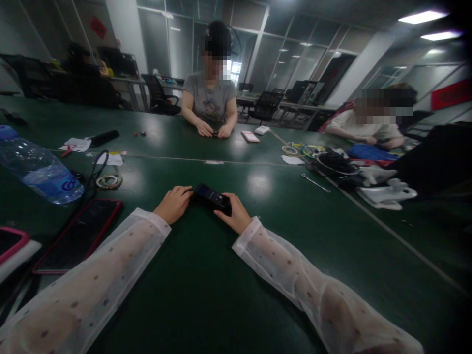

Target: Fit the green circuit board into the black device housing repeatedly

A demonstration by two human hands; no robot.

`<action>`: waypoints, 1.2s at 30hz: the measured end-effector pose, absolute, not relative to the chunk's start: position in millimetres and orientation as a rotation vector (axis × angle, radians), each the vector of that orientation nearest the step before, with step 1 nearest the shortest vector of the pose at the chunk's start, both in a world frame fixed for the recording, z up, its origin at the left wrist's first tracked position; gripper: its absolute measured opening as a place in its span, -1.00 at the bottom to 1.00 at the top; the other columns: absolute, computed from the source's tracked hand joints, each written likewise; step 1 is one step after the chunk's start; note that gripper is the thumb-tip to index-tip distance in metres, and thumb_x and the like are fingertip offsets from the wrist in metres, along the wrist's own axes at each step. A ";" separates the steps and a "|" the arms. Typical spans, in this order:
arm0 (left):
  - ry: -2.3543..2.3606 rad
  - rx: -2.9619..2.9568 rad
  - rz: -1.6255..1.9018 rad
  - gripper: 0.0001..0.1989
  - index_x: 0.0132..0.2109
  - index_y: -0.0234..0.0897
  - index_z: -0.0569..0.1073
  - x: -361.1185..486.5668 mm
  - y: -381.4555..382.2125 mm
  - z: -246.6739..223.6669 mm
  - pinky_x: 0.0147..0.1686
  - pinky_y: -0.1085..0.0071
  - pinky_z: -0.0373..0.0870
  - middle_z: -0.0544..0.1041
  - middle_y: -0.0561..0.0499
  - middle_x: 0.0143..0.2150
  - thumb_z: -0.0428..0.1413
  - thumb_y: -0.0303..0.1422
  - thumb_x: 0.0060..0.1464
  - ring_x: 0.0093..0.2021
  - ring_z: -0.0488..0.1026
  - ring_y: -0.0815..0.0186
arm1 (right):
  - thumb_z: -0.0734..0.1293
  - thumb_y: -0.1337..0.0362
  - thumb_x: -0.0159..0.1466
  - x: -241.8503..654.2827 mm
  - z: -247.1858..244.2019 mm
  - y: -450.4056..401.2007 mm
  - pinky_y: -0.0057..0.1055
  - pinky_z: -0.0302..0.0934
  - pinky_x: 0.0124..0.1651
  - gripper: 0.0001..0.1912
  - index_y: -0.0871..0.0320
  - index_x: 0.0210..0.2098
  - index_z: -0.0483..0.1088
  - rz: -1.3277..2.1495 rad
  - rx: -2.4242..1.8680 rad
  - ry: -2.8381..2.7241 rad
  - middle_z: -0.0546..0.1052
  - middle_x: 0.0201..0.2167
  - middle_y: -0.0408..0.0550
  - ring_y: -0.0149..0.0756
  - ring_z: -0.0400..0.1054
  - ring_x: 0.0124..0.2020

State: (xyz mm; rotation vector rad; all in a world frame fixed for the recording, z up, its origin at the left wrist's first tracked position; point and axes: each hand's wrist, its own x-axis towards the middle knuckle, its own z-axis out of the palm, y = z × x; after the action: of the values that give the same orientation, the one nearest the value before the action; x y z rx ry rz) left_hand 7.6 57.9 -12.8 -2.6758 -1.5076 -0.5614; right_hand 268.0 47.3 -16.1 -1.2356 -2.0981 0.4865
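A small black box-shaped device (213, 197) with a lit screen on its top face rests on or just above the green table. My right hand (236, 211) grips its right end, thumb on the near side and fingers over the far side. At the device's left end, my left hand (174, 203) has its fingers together and bent against it; what lies under the fingertips is hidden. The screen's text is too small to read. Sheer white dotted sleeves cover both my forearms.
To my left are a water bottle (44, 167), a red-edged phone (81, 236), a bracelet (109, 182) and a black cable (96, 169). A wrench (315, 183) and tangled cables (334, 162) lie right. A person (210, 93) sits opposite, another (365, 123) at right.
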 end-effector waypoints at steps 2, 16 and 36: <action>-1.506 -2.670 -0.561 -0.70 0.08 -0.30 0.36 7.8 57.5 -13.2 -0.01 0.10 0.31 0.32 -0.14 0.21 -0.10 -0.45 0.26 0.15 0.24 0.08 | 0.40 0.17 0.15 268.1 -16.1 47.4 -0.01 0.31 0.01 -0.44 0.14 0.08 0.17 0.490 -1.231 -2.100 0.37 -0.04 0.11 -0.07 0.32 0.00; -1.514 -2.670 -0.553 -0.70 0.08 -0.29 0.37 8.2 58.3 -12.5 -0.02 0.10 0.32 0.33 -0.14 0.21 -0.10 -0.45 0.25 0.15 0.24 0.08 | 0.40 0.20 0.16 266.9 -16.9 47.1 -0.03 0.28 0.05 -0.45 0.15 0.07 0.15 0.442 -1.199 -2.116 0.36 -0.05 0.12 -0.08 0.31 -0.02; -1.523 -2.685 -0.562 -0.67 0.12 -0.28 0.33 7.4 57.7 -11.8 0.00 0.10 0.31 0.32 -0.14 0.21 -0.11 -0.44 0.26 0.16 0.23 0.09 | 0.40 0.18 0.15 267.7 -15.8 46.7 0.00 0.29 0.03 -0.44 0.12 0.09 0.17 0.529 -1.242 -2.071 0.38 -0.03 0.09 -0.07 0.33 0.01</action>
State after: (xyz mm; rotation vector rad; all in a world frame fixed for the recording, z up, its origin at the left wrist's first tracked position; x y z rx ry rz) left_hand 7.4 57.7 -11.8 -2.6845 -1.5226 -0.5623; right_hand 267.7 46.7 -15.8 -1.2420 -2.0708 0.5288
